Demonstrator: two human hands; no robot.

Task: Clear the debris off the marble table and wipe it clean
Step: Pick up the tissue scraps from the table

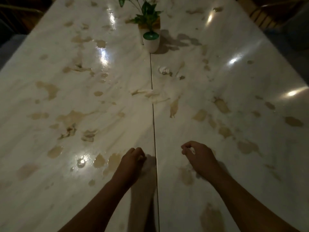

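Note:
The marble table [234,81] is two glossy slabs joined by a dark seam down the middle, mottled with tan patches. Crumpled white tissue [163,70] and a smaller scrap [179,76] lie right of the seam. A flattened pale tissue [153,96] lies across the seam at mid-table. Darker crumpled bits [69,131] sit on the left slab. My left hand [133,159] hovers just left of the seam with its fingers curled and nothing visible in it. My right hand [196,154] is right of the seam, thumb and fingers pinched around what looks like a small white scrap.
A white pot with a green top [151,41] and a leafy plant in a second pot [148,19] stand on the seam at the far end. Wet glare spots shine on both slabs. Dark chairs [274,12] border the table's far right corner.

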